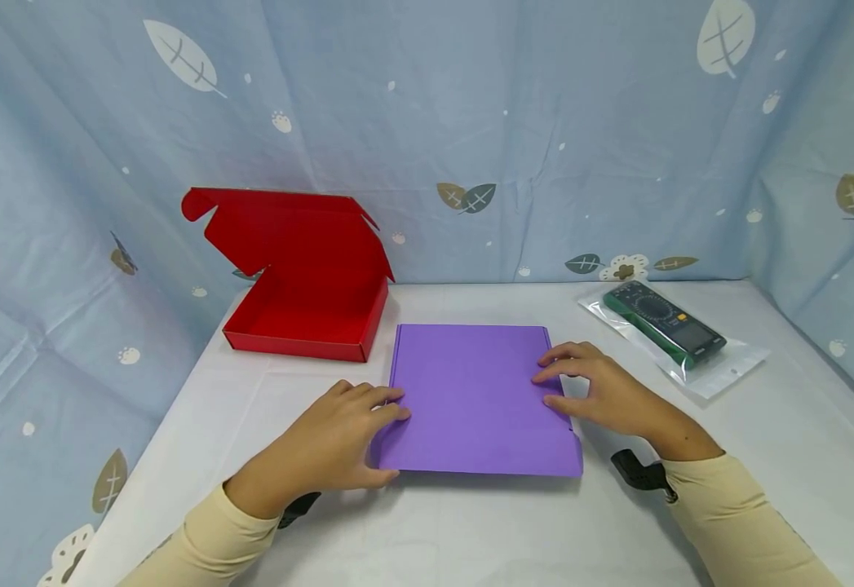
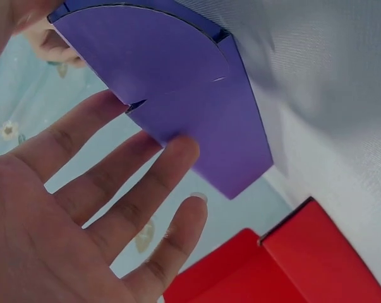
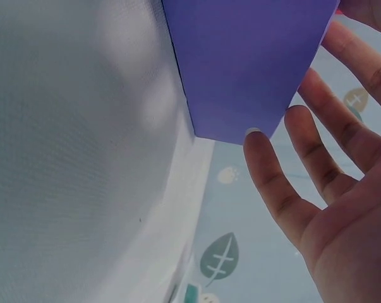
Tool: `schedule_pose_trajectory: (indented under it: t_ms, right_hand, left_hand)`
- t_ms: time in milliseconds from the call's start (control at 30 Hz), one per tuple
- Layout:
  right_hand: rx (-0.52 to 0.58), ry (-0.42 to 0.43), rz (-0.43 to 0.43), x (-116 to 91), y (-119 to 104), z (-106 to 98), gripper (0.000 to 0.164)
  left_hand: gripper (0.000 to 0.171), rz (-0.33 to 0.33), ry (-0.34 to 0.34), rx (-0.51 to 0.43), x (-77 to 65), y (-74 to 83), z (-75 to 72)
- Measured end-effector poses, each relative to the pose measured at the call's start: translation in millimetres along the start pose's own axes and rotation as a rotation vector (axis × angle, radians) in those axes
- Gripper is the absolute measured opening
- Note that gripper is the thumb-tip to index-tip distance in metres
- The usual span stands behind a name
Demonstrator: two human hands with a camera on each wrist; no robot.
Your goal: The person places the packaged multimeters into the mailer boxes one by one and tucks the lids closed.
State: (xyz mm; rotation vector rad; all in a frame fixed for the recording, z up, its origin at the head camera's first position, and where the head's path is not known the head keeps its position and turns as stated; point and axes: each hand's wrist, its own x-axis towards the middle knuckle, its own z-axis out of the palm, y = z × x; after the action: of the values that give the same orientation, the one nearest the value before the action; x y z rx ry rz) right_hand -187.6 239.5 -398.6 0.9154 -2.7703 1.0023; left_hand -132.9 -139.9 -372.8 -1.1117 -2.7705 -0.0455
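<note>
A flat purple cardboard box (image 1: 474, 391) lies on the white table in front of me. Its lid covers the top, and the front flap of the lid slants out past the near edge. My left hand (image 1: 349, 436) is at the left side, fingertips on the lid's edge and thumb by the near left corner. In the left wrist view its fingers spread along the box's side panel (image 2: 203, 126), which has a rounded side flap and a small slit. On the other side, my right hand (image 1: 599, 391) touches the lid's right edge with loosely bent fingertips.
A red cardboard box (image 1: 302, 314) stands with its lid raised at the back left. At the right, a black and green multimeter (image 1: 665, 322) lies on a clear plastic bag (image 1: 731, 359). Behind the table hangs a blue leaf-patterned curtain (image 1: 412, 122).
</note>
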Motion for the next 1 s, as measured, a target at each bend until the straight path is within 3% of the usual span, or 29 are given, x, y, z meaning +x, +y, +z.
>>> schedule_pose_trajectory:
  t_ms: [333,567,800,1000]
  right_hand:
    - [-0.062,-0.047,0.016,0,-10,-5,0.030]
    - [-0.101,-0.026,-0.074,-9,-28,-10,0.028]
    - [-0.207,-0.056,-0.017,-25,-41,-7,0.031]
    - [-0.223,-0.074,-0.004,-36,-46,-6,0.043]
  left_hand:
    - [0.060,-0.004,-0.002,-0.012,-0.4,-1.9,1.5]
    - [0.060,0.004,0.004,-0.019,1.0,-0.9,2.8]
    - [0.060,0.004,0.001,-0.012,0.8,-2.1,3.2]
    - [0.060,0.004,-0.008,-0.014,-0.3,-2.6,2.0]
